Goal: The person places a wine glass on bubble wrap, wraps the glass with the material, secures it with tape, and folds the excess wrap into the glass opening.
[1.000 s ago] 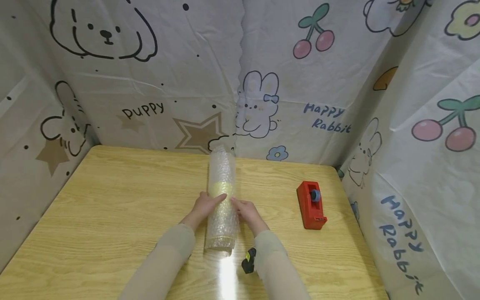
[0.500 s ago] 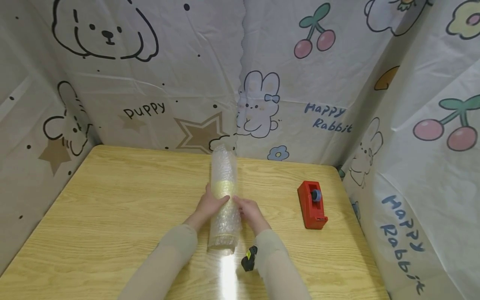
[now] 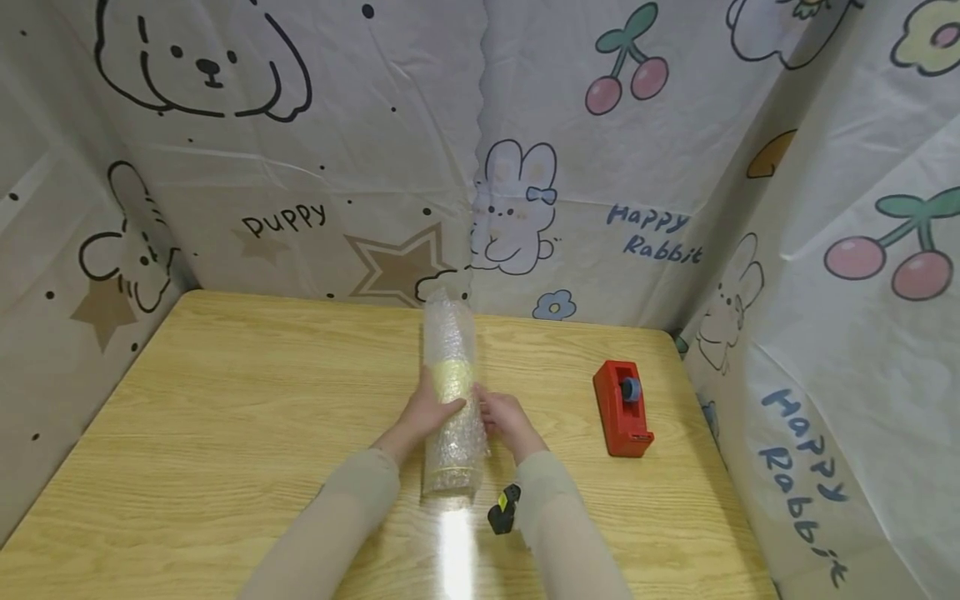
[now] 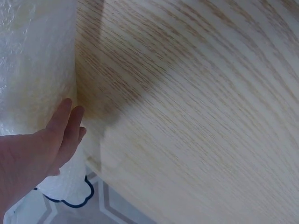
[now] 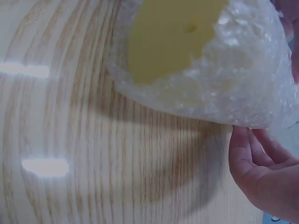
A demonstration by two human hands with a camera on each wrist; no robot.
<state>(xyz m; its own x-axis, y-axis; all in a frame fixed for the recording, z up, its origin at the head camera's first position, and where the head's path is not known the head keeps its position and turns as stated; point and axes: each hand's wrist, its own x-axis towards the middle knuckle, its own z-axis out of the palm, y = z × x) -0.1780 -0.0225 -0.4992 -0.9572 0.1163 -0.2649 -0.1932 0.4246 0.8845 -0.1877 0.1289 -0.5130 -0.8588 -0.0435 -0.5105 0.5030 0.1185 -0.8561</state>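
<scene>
A roll of bubble wrap (image 3: 452,442) lies lengthwise on the table, wrapped round something yellow. In the right wrist view, the yellow thing's rounded end (image 5: 173,37) faces out with a small dent in it. My left hand (image 3: 423,417) rests on the roll from the left, thumb laid across its top. Its fingers (image 4: 60,121) stretch nearly straight along the side in the left wrist view. From the right side my right hand (image 3: 508,417) pinches the wrap low on the roll. Its fingertips (image 5: 240,133) sit right at the lower edge of the plastic.
A red tape dispenser (image 3: 622,408) with a blue roll stands at the right of the wooden table (image 3: 247,400). Beside the right cuff is a small black device (image 3: 504,510) with a yellow mark. A printed cloth (image 3: 337,150) hangs behind the table and along both sides.
The roll has shifted slightly to the right under my hands. My left thumb has moved right across its top, and my right hand has drawn a little to the right along the side.
</scene>
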